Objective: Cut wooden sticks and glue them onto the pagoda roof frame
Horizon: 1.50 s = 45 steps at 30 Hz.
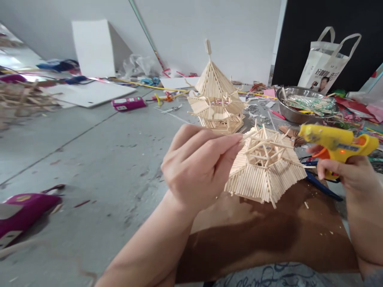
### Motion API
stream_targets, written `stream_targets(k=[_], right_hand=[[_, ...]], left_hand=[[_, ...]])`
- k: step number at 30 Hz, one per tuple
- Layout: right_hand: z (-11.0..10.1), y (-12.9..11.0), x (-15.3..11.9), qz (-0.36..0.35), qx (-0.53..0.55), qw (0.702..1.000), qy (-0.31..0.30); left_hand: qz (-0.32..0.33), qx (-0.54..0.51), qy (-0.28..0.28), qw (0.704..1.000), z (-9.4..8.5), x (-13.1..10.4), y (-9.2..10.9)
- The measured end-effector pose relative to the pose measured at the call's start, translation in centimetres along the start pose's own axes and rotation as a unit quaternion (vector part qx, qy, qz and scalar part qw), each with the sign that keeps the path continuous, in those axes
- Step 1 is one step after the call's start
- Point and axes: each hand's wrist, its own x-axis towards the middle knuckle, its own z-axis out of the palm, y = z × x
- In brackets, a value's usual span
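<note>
My left hand (200, 163) pinches a short thin wooden stick (249, 134) between thumb and fingertips, over the left side of a small stick-built pavilion roof (269, 181). That roof has sloping panels of side-by-side sticks and an open frame of sticks on top. It stands on a brown board (215, 243). To its right, my right hand (344, 169) grips a yellow glue gun (332, 137) with an orange trigger and a lit orange light; the nozzle points left. Behind the roof stands a taller stick pagoda (220, 95) with a pointed top.
Blue-handled pliers (323, 185) lie beside the brown board. At the back right are a metal bowl (284, 109) of sticks and wrappers and a white bag (321, 65). Purple devices (128, 103) and a white board (92, 93) rest on the grey floor. A stick pile (24, 99) is far left.
</note>
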Motion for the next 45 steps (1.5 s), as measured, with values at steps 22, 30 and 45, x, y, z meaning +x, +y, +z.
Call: stream_targets(k=[22, 30, 45], right_hand=[[0.4, -0.9, -1.8, 0.071, -0.254, 0.962, -0.072], [0.5, -1.2, -1.4, 0.039, -0.258, 0.964, -0.057], [0.5, -0.9, -1.5, 0.040, -0.144, 0.988, -0.032]], left_hand=[[0.029, -0.029, 0.021, 0.999, 0.5, 0.2, -0.3], [0.028, -0.031, 0.015, 0.999, 0.4, 0.2, -0.3], [0.035, -0.027, 0.014, 0.999, 0.4, 0.2, -0.4]])
